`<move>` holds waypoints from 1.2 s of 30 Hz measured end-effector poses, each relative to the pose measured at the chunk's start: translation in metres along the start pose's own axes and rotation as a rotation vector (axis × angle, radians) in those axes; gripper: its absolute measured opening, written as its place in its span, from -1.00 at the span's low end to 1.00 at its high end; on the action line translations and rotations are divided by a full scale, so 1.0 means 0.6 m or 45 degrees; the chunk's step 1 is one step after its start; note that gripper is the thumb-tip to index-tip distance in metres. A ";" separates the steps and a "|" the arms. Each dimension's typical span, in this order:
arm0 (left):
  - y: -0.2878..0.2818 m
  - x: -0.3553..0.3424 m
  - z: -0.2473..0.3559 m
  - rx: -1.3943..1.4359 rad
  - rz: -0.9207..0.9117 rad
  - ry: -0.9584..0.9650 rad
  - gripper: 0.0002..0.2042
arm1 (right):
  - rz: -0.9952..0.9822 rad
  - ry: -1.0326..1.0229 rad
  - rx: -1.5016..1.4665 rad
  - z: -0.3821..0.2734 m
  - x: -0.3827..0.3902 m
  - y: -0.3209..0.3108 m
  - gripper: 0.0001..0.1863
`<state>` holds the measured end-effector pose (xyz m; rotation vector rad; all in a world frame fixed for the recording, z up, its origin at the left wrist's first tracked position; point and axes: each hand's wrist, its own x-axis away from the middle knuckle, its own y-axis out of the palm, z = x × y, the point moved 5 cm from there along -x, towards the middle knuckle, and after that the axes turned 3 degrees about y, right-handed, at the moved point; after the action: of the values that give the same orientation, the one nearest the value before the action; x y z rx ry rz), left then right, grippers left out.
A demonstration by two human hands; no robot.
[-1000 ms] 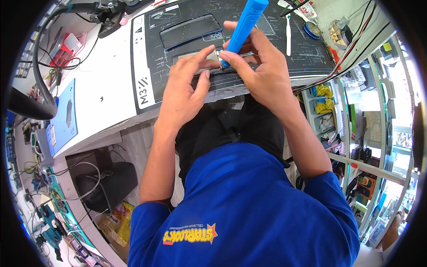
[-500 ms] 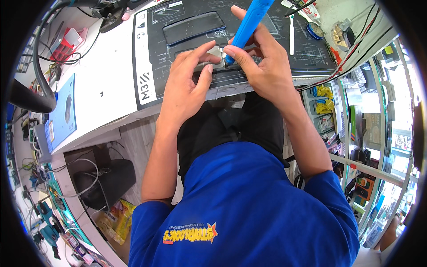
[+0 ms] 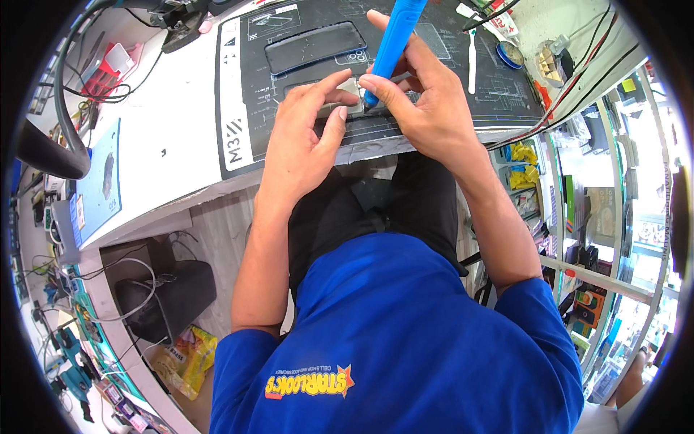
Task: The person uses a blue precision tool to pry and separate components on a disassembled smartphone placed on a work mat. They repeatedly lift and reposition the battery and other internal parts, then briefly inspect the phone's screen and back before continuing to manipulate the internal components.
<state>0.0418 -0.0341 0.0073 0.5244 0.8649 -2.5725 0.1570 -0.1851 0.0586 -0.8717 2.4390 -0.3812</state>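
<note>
My right hand (image 3: 437, 112) grips a thick blue pen-shaped tool (image 3: 395, 43), tilted with its dark tip pointing down at the mat's near edge. That tip meets a small, partly hidden device with a silvery part (image 3: 351, 88), lying between my hands. Beside it, on the left, is my left hand (image 3: 298, 141), its fingers curved and the thumb apart from them. The left fingertips rest at the silvery part; whether they press on it I cannot tell. Just beyond lies a dark phone back cover (image 3: 314, 49) with a blue rim and camera holes.
A black printed work mat (image 3: 253, 94) covers part of the white bench (image 3: 184, 108). A white brush (image 3: 472, 61) and a round blue-rimmed tin (image 3: 510, 55) lie at right, near cables. A blue pad (image 3: 101, 177) is at left, by a black lamp arm (image 3: 54, 155).
The blue tool and my right hand have shifted slightly left. The left hand stays almost where it was, and the whole view has moved a little.
</note>
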 end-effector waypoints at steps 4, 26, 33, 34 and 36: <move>0.000 0.001 0.001 0.036 0.016 -0.016 -0.50 | -0.032 0.009 0.007 0.001 -0.002 0.000 -0.22; -0.001 0.001 0.000 0.136 0.023 -0.099 -0.53 | -0.103 -0.057 -0.008 -0.006 -0.006 0.001 -0.26; 0.000 0.002 0.002 0.107 -0.032 -0.114 -0.53 | -0.257 0.127 -0.473 0.021 -0.028 0.001 -0.48; 0.000 0.002 0.002 0.100 -0.034 -0.110 -0.53 | -0.171 0.112 -0.546 0.025 -0.032 -0.004 -0.55; -0.004 0.002 0.001 0.148 -0.002 -0.094 -0.53 | -0.040 0.087 -0.750 0.036 -0.036 -0.019 -0.54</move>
<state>0.0395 -0.0331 0.0086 0.4586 0.6948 -2.6377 0.1891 -0.1813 0.0537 -1.1437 2.6422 0.3271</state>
